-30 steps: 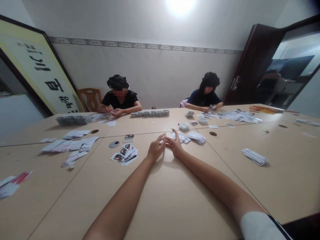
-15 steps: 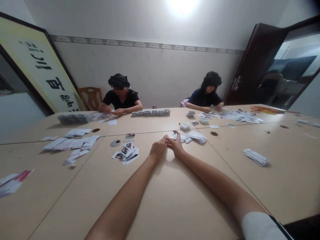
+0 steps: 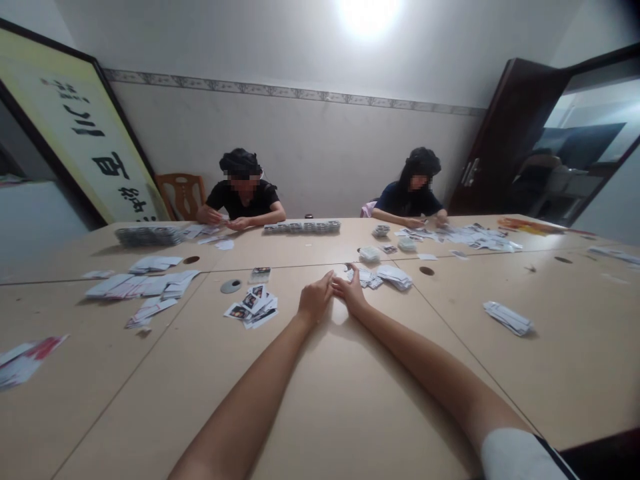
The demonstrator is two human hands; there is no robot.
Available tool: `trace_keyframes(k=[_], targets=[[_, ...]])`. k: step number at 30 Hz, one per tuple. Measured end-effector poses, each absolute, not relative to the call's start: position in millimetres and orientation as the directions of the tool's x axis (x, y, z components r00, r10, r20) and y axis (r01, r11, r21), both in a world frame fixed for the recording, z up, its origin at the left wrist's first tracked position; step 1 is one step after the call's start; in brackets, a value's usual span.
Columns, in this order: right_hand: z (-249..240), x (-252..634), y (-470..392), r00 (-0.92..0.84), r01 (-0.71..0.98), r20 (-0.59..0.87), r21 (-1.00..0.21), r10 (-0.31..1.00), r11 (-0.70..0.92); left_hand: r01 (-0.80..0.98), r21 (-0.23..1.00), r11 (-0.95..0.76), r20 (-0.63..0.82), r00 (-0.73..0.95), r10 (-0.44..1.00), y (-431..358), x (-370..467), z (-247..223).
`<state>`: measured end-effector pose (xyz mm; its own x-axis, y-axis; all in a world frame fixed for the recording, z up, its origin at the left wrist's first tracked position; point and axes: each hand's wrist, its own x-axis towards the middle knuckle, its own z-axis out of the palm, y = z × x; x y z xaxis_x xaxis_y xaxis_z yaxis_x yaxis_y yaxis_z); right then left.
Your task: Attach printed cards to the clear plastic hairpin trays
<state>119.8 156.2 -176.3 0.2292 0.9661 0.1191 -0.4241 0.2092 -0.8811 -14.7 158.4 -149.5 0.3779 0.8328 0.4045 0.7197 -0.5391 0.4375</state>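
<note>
My left hand point(image 3: 316, 297) and my right hand point(image 3: 351, 291) meet over the middle of the table, fingers curled around a small whitish thing point(image 3: 341, 271). Most of it is hidden by the fingers, so its kind cannot be made out. Just beyond my right hand lie white paper slips point(image 3: 394, 277), spread in a loose pile. Left of my left hand is a heap of picture cards point(image 3: 254, 307), dark photos on white borders. Behind that heap sits a small clear box point(image 3: 261, 275) with a dark picture in it.
Folded white papers point(image 3: 143, 285) lie at the left, a bundle of strips point(image 3: 509, 319) at the right. Across the table, two people handle small papers. Near them stand a row of small boxes point(image 3: 303, 228), clear boxes point(image 3: 370, 254) and scattered papers point(image 3: 483, 238). The table has round cable holes point(image 3: 427, 271).
The view has tilted slightly. My hands stay together in nearly the same place, with the whitish thing still between them. The piles on the table look the same.
</note>
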Motion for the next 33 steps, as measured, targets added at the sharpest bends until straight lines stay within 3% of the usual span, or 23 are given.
trace_keyframes(k=[8,13,16,24,33], targets=[[-170,122,156,0.188,-0.525,0.052,-0.839,0.981,0.145,0.535,0.687,-0.492,0.41,0.275,0.87,164,-17,-153],[-175,127,164,0.225,-0.571,0.025,-0.806,0.974,0.152,0.346,0.891,-0.294,0.274,0.106,0.956,181,-19,-161],[-177,131,169,0.237,-0.603,0.005,-0.783,0.972,0.151,0.231,0.953,-0.193,0.19,0.039,0.981,190,-21,-164],[-181,137,178,0.226,-0.653,-0.077,-0.752,0.971,0.092,0.109,0.983,-0.149,0.151,-0.013,0.988,196,-25,-167],[-180,141,176,0.11,-0.637,-0.091,-0.771,0.99,0.0,0.229,0.923,-0.309,0.297,0.089,0.951,189,-21,-169]])
